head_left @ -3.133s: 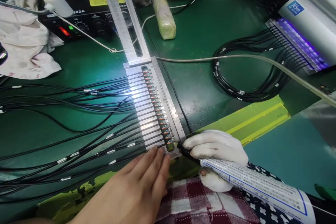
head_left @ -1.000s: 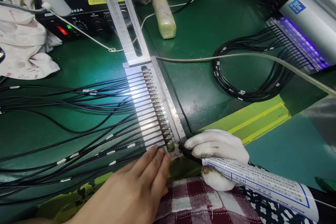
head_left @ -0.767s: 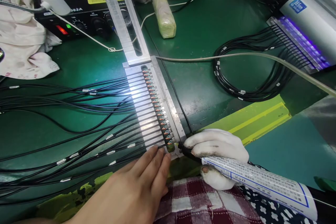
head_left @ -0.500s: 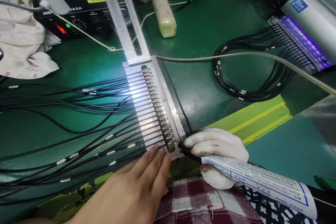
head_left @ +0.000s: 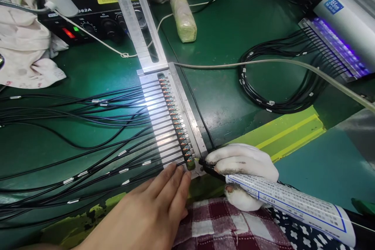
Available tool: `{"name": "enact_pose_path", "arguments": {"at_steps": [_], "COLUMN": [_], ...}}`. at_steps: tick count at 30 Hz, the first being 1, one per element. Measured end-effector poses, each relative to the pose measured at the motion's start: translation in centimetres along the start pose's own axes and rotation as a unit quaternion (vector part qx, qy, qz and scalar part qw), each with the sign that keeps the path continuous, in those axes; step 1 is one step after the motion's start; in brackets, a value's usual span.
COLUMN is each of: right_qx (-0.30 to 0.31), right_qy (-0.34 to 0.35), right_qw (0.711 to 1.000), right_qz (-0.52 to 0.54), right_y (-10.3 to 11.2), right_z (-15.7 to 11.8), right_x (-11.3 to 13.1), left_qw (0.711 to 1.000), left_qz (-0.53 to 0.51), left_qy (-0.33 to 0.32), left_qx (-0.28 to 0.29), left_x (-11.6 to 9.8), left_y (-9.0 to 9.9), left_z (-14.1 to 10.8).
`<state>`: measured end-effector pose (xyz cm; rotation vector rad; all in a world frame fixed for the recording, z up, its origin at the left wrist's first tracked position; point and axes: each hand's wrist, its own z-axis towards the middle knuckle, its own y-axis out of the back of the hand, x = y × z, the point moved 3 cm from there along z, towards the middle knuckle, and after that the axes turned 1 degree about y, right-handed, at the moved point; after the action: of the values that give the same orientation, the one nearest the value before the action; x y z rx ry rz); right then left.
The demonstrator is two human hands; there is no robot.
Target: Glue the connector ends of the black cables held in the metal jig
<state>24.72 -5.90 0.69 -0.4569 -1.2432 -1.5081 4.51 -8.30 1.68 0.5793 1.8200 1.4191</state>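
Observation:
My left hand (head_left: 146,207) is bare and lies with its fingers stretched out at the near end of a metal fixture (head_left: 156,119). Black cables (head_left: 123,117) run in from the left and lie side by side across this fixture. Their small orange-and-metal ends (head_left: 177,122) line up over a dark slot. In a white glove with bare fingertips, my right hand (head_left: 249,160) grips a glue syringe (head_left: 293,203) wrapped in a printed label. Its thin tip (head_left: 197,159) points left at the nearest cable end; whether it touches is too small to tell.
Behind the fixture stands a black control box (head_left: 102,23), with a slotted metal bar (head_left: 137,27) in front of it. A wrapped block (head_left: 183,11) lies at the back. Rightward are a coiled cable bundle (head_left: 254,97), a violet-lit lamp (head_left: 345,27) and a pale hose (head_left: 272,61).
My right hand and the syringe have shifted very slightly to the right. My left hand, the fixture and the cables have stayed where they were.

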Motion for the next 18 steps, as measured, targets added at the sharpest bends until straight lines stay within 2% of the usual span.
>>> {"name": "enact_pose_path", "arguments": {"at_steps": [11, 13, 16, 18], "right_qx": [-0.008, -0.01, -0.02, -0.029], "right_qy": [0.004, 0.007, 0.016, 0.019], "right_qw": [1.0, 1.0, 0.999, 0.999], "right_qz": [0.007, 0.016, 0.032, 0.039], "right_y": [0.1, 0.0, -0.2, -0.3], "right_z": [-0.1, -0.1, -0.2, -0.2], "right_x": [0.1, 0.1, 0.0, 0.0], "left_qw": [1.0, 0.999, 0.991, 0.983], "left_qz": [0.003, 0.026, 0.101, 0.135], "left_qy": [0.003, -0.017, -0.091, -0.118], "left_qx": [-0.003, -0.01, -0.013, -0.027], "left_x": [-0.4, -0.3, -0.2, 0.0], "left_y": [0.1, 0.6, 1.3, 1.8], "left_z": [-0.3, 0.2, 1.1, 1.5]}}
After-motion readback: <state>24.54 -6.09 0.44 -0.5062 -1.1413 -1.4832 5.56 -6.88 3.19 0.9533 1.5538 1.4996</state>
